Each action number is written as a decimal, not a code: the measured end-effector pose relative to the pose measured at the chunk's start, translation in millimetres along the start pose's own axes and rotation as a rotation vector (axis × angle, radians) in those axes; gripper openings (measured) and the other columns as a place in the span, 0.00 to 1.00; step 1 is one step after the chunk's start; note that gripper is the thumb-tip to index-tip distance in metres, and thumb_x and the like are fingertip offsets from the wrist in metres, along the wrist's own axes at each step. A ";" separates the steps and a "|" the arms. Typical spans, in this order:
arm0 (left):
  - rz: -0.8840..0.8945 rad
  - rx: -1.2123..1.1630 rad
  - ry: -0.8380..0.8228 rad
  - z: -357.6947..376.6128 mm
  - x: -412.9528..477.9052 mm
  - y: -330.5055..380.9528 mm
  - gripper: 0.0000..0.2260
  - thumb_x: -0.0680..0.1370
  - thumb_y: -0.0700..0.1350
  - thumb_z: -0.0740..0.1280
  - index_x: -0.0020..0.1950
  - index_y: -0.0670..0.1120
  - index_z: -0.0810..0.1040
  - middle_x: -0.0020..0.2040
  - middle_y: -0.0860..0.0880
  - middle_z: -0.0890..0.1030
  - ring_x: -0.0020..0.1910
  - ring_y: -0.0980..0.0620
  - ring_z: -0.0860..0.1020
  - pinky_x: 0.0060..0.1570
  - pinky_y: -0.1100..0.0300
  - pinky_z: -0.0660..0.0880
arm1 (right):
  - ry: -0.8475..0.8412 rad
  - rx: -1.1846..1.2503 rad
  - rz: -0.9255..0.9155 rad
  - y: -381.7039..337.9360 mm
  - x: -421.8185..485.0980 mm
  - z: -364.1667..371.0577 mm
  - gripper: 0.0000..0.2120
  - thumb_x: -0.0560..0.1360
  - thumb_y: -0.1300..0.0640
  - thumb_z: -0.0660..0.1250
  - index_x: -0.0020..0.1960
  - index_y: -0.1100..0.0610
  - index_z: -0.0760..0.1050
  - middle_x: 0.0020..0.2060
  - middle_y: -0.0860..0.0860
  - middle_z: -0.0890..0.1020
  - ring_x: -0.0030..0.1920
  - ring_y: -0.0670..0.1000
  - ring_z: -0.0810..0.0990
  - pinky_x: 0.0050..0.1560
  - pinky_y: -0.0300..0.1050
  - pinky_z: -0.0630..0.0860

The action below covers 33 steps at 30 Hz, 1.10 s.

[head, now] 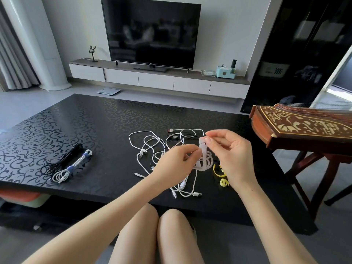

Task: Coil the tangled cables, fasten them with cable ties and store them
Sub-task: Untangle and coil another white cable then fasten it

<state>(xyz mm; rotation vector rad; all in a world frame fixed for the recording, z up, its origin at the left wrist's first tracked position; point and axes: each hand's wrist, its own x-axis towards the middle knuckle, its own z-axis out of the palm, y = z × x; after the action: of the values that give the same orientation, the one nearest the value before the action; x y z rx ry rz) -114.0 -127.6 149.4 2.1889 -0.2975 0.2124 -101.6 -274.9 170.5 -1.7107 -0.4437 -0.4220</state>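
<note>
Wrapping the white cable tie point(202, 152) round the small white cable coil point(209, 161), right of frame centre above the black table point(95, 121), likely needs steady tension. The right hand point(230, 149) pinches the tie's free end and the left hand point(177, 159) pinches the coil, so the loops should stay bunched.

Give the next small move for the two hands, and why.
Probably pull the white tie snug round the white coil and press its end down. The right hand pinches the tie's top end, the left hand holds the coil beside it, and the strap looks loose, not closed. More tangled cables lie on the table.
</note>
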 end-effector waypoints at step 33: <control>0.094 0.388 -0.098 -4.3 -6.7 0.6 0.13 0.82 0.51 0.53 0.41 0.50 0.70 0.30 0.53 0.73 0.31 0.55 0.70 0.33 0.62 0.63 | -0.185 -0.245 -0.020 8.9 -7.9 -5.8 0.09 0.73 0.62 0.70 0.43 0.48 0.80 0.41 0.44 0.82 0.43 0.45 0.80 0.44 0.39 0.78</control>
<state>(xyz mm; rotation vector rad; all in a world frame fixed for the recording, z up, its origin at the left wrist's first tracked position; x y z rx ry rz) -120.8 -123.6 150.7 2.5767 -0.4446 0.2308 -104.1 -282.6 160.1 -1.9940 -0.5612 -0.3444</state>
